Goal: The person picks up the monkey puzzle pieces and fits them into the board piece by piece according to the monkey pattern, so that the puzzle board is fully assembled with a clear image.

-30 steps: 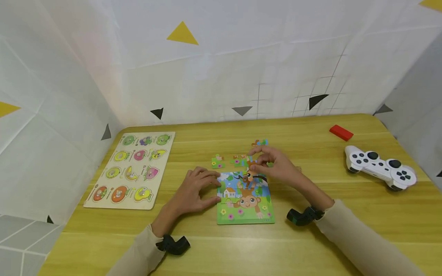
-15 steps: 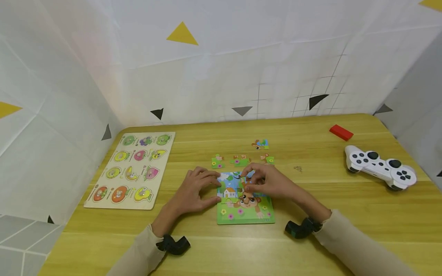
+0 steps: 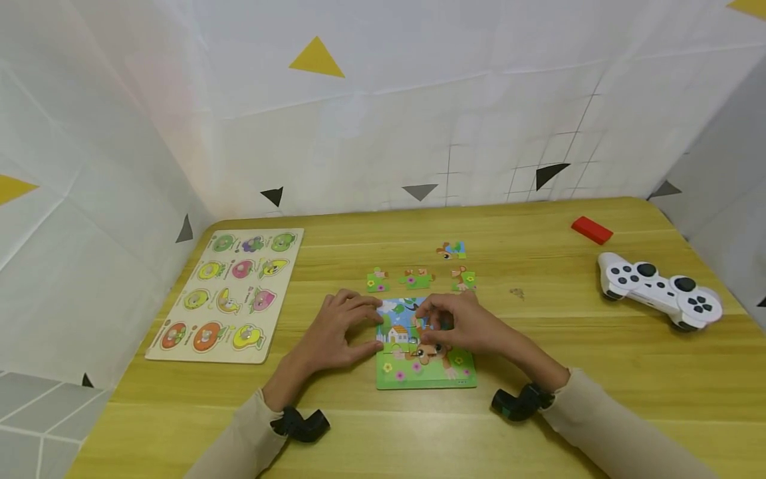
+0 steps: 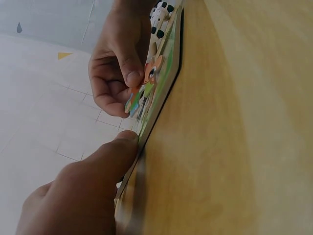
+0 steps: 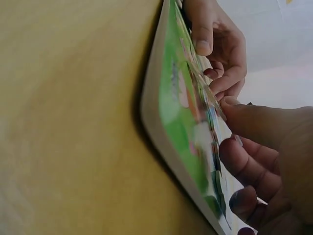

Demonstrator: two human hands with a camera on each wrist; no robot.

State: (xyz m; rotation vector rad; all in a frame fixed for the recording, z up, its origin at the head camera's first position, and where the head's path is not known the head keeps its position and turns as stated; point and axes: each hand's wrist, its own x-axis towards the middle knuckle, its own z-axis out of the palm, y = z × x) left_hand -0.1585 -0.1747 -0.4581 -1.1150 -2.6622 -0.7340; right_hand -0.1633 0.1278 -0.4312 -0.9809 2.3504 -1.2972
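Observation:
A monkey jigsaw puzzle board (image 3: 413, 380) lies flat on the table in the head view. My right hand (image 3: 463, 322) is over its upper right part, pinching a jigsaw piece (image 4: 134, 100) between thumb and fingers. In the left wrist view this piece is tilted just above the board and shows orange, green and blue. My left hand (image 3: 344, 336) rests at the board's left side, thumb and fingertips touching its edge. Behind the board lie loose pieces: one with flowers (image 3: 377, 281), one with feet (image 3: 417, 279), one at the right (image 3: 463, 279) and one farther back (image 3: 451, 251).
A wooden fruit peg puzzle (image 3: 230, 296) lies to the left. On the right are a white game controller (image 3: 658, 291) and a red block (image 3: 591, 230). A white cloth with triangles (image 3: 383, 120) hangs behind the table (image 3: 359, 439).
My right hand has brought the jigsaw piece from behind the board toward me, down over the board, then slightly left. My left hand has stayed at the board's edge.

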